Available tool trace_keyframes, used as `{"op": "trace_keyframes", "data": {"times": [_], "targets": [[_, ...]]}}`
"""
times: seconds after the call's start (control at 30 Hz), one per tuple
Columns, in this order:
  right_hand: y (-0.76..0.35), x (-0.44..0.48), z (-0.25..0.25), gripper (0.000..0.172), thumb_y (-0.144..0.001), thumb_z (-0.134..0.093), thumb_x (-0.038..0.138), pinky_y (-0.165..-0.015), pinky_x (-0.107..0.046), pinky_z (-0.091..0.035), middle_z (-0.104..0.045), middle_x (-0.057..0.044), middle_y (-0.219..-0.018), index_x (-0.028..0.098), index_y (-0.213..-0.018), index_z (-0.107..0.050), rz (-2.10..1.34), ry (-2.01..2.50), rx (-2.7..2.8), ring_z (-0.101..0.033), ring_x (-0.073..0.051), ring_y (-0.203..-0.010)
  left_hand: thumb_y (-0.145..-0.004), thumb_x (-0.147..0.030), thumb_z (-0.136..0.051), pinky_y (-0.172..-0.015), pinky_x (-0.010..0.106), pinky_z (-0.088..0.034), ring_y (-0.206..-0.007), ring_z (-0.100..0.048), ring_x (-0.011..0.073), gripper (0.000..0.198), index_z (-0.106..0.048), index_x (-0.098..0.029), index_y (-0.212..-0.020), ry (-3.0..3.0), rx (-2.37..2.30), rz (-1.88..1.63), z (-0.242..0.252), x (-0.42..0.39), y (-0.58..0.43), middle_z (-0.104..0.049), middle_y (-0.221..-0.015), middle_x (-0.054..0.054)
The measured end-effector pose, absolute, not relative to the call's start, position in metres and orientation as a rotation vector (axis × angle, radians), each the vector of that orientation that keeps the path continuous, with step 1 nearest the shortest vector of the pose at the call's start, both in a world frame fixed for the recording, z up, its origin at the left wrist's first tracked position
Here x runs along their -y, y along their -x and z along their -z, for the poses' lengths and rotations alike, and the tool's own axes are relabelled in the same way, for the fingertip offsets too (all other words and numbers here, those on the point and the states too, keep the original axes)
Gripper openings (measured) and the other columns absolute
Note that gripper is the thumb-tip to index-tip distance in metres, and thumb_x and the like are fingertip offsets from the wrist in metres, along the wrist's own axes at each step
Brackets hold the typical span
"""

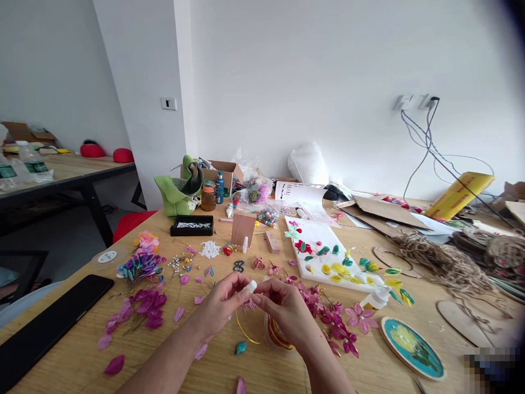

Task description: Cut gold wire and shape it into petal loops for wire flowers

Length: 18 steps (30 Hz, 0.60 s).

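Both my hands meet over the wooden table (74,355) near its front edge. My left hand (223,303) is closed in a pinch on a thin gold wire (241,327) that loops down toward the table. My right hand (285,309) is closed too, pinching a small white cylinder (251,285) at the fingertips. A spool of gold wire (275,335) sits under my right hand. A small teal petal (240,347) lies just in front of my hands. Pink wire flowers (340,325) lie to the right.
Loose pink petals (143,306) and a multicoloured petal bunch (140,265) lie left. A black flat case (45,328) sits at the left edge. A white board with coloured petals (324,257), a round teal plaque (412,347), twine (443,262), boxes and bottles fill the back and right.
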State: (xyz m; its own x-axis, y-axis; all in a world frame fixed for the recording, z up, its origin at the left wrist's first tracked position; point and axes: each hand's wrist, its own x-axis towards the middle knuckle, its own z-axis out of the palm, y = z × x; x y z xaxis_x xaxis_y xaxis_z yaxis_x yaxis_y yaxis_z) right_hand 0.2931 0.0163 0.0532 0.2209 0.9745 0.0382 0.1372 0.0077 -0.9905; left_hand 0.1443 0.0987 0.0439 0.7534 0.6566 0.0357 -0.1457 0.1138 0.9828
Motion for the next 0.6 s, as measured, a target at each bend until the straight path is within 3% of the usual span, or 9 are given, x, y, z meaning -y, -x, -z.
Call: {"op": "trace_keyframes", "data": {"times": [0.6], "targets": [[-0.2915,-0.0165,-0.0559,0.027,-0.078,-0.067,0.043,-0.076,-0.03,-0.048,-0.067,-0.004,-0.082,0.016,-0.078,-0.069,-0.832,1.406,1.213,-0.064,-0.019,-0.08,-0.08,-0.042,-0.066,-0.071,0.027,-0.045,-0.074,-0.057,0.0142,0.028,-0.06,-0.017,-0.089,-1.43,-0.487,-0.666,-0.0446,-0.0968,-0.1471,-0.062,-0.078,0.002]]}}
